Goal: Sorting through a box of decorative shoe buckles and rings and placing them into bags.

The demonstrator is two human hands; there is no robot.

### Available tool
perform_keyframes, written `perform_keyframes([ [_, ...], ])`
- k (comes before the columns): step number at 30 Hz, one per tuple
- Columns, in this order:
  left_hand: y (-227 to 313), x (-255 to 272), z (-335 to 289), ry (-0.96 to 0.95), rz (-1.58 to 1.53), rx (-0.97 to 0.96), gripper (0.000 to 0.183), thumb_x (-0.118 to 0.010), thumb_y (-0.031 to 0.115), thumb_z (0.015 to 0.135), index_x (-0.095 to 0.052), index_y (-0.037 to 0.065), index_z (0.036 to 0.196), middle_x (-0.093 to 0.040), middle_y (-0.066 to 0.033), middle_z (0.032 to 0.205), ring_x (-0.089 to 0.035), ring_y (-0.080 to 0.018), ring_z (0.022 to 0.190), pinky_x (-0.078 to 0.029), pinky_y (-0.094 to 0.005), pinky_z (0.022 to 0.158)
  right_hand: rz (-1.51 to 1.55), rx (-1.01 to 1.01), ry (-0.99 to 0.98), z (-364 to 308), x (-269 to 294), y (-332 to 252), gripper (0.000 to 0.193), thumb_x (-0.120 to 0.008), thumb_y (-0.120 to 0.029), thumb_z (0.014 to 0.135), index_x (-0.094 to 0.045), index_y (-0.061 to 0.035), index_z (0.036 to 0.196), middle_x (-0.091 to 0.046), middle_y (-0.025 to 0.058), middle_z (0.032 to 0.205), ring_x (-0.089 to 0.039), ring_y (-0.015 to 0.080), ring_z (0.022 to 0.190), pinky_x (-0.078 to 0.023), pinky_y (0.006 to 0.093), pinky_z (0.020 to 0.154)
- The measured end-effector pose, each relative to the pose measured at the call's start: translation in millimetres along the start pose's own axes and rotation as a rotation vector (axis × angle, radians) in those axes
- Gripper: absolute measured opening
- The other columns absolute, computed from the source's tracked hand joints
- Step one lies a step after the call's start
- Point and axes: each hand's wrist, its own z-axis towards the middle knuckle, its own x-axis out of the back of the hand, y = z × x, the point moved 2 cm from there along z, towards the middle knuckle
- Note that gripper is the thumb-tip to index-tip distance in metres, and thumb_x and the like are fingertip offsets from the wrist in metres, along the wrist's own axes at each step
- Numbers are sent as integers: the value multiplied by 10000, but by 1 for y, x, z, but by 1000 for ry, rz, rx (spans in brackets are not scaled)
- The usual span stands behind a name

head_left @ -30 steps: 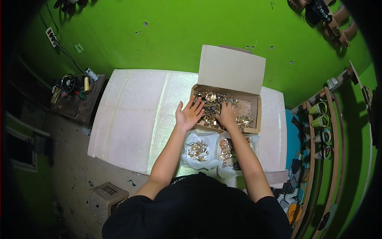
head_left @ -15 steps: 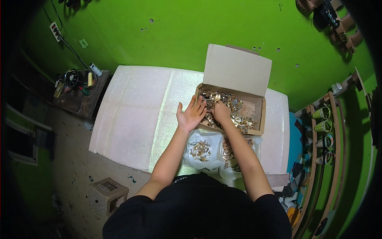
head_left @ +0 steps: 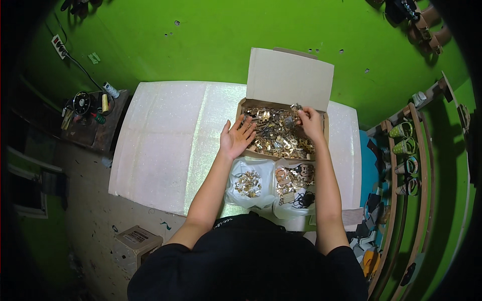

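Note:
An open cardboard box (head_left: 326, 135) stands on the table, filled with a heap of gold and silver metal buckles and fittings (head_left: 273, 133). Over its right side, my right hand (head_left: 312, 124) pinches a small metal fitting (head_left: 296, 107) at its fingertips; the exact kind is too small to make out. My left hand (head_left: 237, 140) is held palm up at the box's left front corner, fingers spread, with nothing visible in it. In front of the box sit two plastic-lined tubs: the left tub (head_left: 232, 196) has small shiny metal pieces, the right tub (head_left: 296, 213) mixed fittings and dark cords.
The box's lid (head_left: 290, 75) leans up toward the green wall. A pale glittery sheet (head_left: 160, 135) covers the table. To the left stands a small bench (head_left: 103, 120) with thread spools; to the right, a wooden rack (head_left: 391, 220) with sandals. A carton-like stool (head_left: 138, 241) is on the floor.
My right hand has come up out of the heap and moved right, lifting a metal fitting. My left hand stays open near the box's corner. The view has shifted slightly.

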Motion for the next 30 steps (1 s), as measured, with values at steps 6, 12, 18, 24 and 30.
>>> perform_keyframes([
  [6, -1, -1, 2, 91, 82, 8, 388, -308, 396, 864, -421, 125, 1118, -454, -89, 1146, -410, -251, 1073, -338, -398, 888, -29, -51, -48, 2, 24, -8, 171, -560, -118, 779, -517, 44, 813, -521, 18, 621, -475, 80, 507, -418, 231, 499],
  [12, 1, 3, 6, 91, 194, 20, 398, -319, 383, 863, -397, 134, 1163, -426, -89, 1188, -389, -253, 1109, -335, -385, 897, -389, -175, -289, 7, 16, 28, 235, -576, -142, 745, -579, 43, 891, -605, 124, 770, -563, 169, 665, -453, 286, 622],
  [18, -10, 1, 22, 110, 327, 40, 393, -306, 368, 871, -363, 141, 1188, -426, -85, 1193, -404, -234, 1095, -351, -371, 876, -512, -222, -182, 30, 27, 107, 266, -518, -90, 721, -565, 34, 952, -565, 212, 966, -547, 329, 903, -416, 353, 800],
  [24, -15, 1, 30, 206, 421, 0, 351, -301, 339, 882, -377, 141, 1161, -440, -77, 1185, -421, -222, 1078, -372, -356, 854, -674, -108, -153, 36, 16, 123, 374, -465, -24, 702, -477, 54, 1068, -489, 242, 1086, -467, 333, 1030, -361, 343, 888],
  [30, -12, 2, 30, 224, 364, -11, 371, -310, 354, 872, -377, 137, 1165, -427, -74, 1193, -404, -226, 1095, -364, -364, 863, -796, -105, -109, 33, -6, 116, 387, -463, -17, 710, -453, 60, 1089, -469, 255, 1090, -437, 355, 1039, -341, 355, 904],
])
